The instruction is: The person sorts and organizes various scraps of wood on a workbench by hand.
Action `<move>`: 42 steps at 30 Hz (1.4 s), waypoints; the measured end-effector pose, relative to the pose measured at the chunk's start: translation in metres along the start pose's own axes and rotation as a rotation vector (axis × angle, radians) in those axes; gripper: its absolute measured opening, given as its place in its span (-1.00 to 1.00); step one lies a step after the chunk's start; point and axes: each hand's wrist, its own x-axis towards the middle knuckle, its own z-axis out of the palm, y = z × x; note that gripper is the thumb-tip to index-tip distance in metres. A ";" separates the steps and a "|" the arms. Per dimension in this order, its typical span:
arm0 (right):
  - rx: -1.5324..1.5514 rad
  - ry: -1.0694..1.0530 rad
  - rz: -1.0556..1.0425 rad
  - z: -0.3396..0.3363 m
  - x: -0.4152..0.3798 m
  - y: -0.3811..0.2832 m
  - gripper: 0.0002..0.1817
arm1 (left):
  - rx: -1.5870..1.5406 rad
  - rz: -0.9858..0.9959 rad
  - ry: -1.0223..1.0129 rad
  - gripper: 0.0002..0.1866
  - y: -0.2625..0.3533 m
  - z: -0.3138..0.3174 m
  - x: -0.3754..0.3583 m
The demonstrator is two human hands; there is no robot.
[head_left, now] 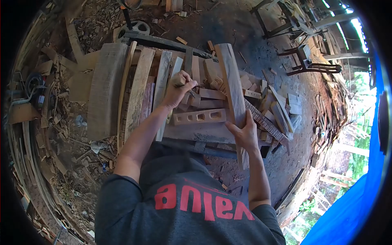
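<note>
Here, right hand (245, 134) gripping plank (230, 81), left hand (177, 92) holding pencil (191, 92)

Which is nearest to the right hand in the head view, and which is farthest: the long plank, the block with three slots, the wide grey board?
1. Long plank: the right hand grips its lower part.
2. Block with three slots: just to the left.
3. Wide grey board: far left of the pile.
</note>
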 end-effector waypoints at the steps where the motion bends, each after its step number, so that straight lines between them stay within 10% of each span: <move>1: 0.017 0.037 0.011 0.000 -0.005 0.004 -0.01 | 0.116 -0.027 0.009 -0.79 0.005 0.007 -0.003; 3: 0.033 0.073 0.027 0.002 -0.013 0.014 -0.01 | 0.195 0.054 0.012 -0.78 -0.002 0.012 -0.005; 5: 0.062 0.193 -0.126 0.005 -0.018 0.026 -0.43 | 0.225 0.040 0.015 -0.79 -0.001 0.016 -0.007; 24: 0.018 0.230 -0.123 0.010 -0.041 -0.010 -0.42 | 0.383 0.195 0.027 -0.77 -0.015 0.026 -0.018; 26: 0.191 0.443 -0.371 0.023 -0.050 -0.006 -0.42 | 0.334 0.198 0.001 -0.78 -0.013 0.033 -0.018; 31: -0.219 0.047 -0.198 0.042 -0.033 0.026 -0.42 | 0.382 0.296 -0.007 -0.81 -0.031 0.041 -0.015; 37: 0.092 0.450 -0.373 0.042 -0.049 0.027 -0.45 | 0.380 0.349 -0.094 -0.80 -0.032 0.060 -0.019; 42: 0.139 0.293 -0.092 0.036 -0.042 0.055 -0.45 | 0.550 0.420 -0.084 -0.80 -0.039 0.071 -0.022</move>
